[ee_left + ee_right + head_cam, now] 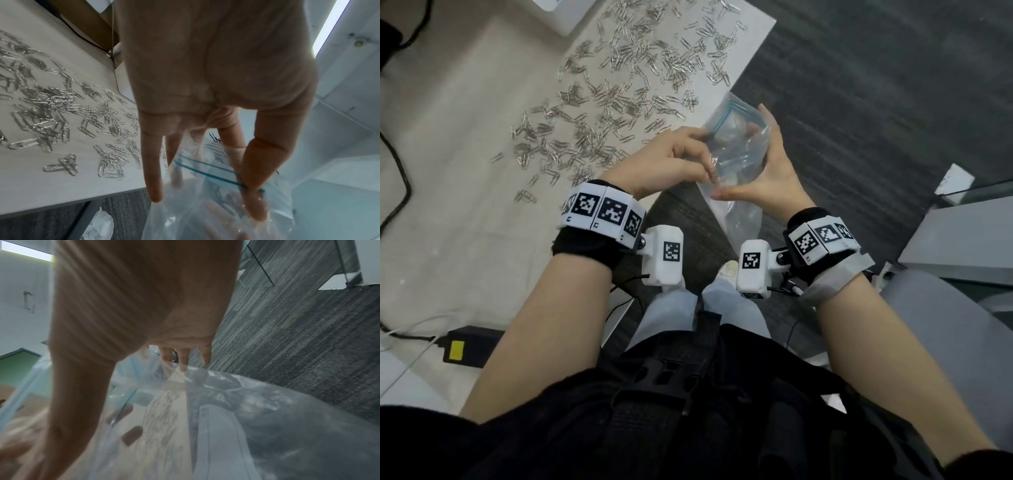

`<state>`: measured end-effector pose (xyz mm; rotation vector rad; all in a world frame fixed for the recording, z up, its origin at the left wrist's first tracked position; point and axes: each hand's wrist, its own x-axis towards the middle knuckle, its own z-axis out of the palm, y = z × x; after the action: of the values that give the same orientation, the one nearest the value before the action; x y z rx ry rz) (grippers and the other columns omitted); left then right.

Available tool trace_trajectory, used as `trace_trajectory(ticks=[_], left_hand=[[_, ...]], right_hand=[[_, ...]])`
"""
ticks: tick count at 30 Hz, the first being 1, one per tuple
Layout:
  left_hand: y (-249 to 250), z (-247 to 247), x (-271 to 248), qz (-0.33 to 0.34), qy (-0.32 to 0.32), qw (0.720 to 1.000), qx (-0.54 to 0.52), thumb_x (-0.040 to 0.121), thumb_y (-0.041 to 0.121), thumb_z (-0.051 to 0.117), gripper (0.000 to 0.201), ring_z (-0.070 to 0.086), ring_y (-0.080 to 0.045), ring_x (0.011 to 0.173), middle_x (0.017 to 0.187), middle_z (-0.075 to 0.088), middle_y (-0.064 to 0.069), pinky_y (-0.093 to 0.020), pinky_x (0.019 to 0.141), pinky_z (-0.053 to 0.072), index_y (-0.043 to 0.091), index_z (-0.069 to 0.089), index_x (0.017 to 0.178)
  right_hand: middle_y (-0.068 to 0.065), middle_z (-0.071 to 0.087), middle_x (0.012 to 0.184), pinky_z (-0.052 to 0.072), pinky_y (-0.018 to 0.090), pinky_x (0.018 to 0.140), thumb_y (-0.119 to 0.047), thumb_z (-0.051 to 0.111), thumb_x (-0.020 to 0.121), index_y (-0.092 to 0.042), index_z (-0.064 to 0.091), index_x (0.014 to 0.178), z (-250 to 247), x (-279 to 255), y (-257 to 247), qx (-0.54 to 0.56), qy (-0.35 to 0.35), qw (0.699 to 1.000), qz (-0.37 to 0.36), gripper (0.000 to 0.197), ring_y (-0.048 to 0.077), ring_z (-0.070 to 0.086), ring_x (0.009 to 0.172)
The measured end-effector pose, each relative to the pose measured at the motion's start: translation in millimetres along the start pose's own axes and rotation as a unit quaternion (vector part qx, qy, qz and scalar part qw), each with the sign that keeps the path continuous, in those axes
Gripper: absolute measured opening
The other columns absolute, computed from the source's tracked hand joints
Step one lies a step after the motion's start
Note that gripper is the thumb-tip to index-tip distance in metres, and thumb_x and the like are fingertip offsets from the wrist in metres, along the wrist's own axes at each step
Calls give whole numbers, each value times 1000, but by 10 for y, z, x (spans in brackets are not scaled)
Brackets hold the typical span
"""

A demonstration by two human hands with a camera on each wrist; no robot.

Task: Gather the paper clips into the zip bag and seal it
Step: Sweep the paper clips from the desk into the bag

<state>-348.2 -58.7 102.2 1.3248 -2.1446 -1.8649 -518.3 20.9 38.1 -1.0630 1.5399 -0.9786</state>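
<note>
A clear zip bag (739,150) with a blue zip strip hangs just off the table's edge, over the dark carpet, mouth upward and open. My left hand (674,161) pinches its near-left rim with curled fingers. In the left wrist view the left hand (205,81) has its thumb on the zip strip (205,172) of the bag (216,211). My right hand (774,171) cups the bag from the right, thumb in front, fingers behind. The right hand (123,305) shows against the bag (246,418). Silver paper clips (619,89) lie scattered over the pale table (448,171); paper clips (61,105) lie left of my hand.
The table edge runs diagonally just left of the bag. A black power adapter (469,346) with a yellow label and a black cable (397,178) lie on the left. A white box (565,17) stands at the back. Grey furniture (962,240) stands at the right.
</note>
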Motion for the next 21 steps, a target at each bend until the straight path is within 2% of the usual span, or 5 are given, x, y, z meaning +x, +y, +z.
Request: trace_trajectory(ticks=[5,9,12,15,21], left_hand=[[-197,-40,-17,-5,-27,1000,15,58,17,62,14,39,-11,130,141,42,5,-44,114,24,29,68,59],[-403,-75,-16,17,-64,998,20,50,28,64,12,41,-9,128,139,42,7,-49,113,26,37,69,57],[-546,-97,-16,28,-64,997,18,49,33,63,13,42,-7,127,135,44,8,-47,113,27,39,69,58],[-663,-122,-9,29,-38,999,15,57,22,67,14,43,-6,126,133,45,7,-47,111,31,35,70,62],[-861,-114,15,23,42,998,27,71,15,76,21,43,-2,121,129,45,4,-39,106,39,21,71,91]], right_hand=[[-16,35,138,36,-2,91,-26,91,48,-15,-17,152,185,27,178,73,-63,995,2,150,-27,42,117],[4,27,158,42,19,108,-45,95,41,-17,-22,151,417,42,275,124,-60,990,35,164,4,39,140],[18,37,149,42,45,114,-47,98,32,-16,-14,153,532,44,371,114,-38,992,35,168,17,45,136],[12,47,134,51,40,105,-22,96,39,-16,0,155,589,13,421,101,5,994,45,151,3,53,118],[-3,64,105,53,48,101,-36,91,44,-17,32,145,715,-25,562,56,107,992,22,119,13,63,110]])
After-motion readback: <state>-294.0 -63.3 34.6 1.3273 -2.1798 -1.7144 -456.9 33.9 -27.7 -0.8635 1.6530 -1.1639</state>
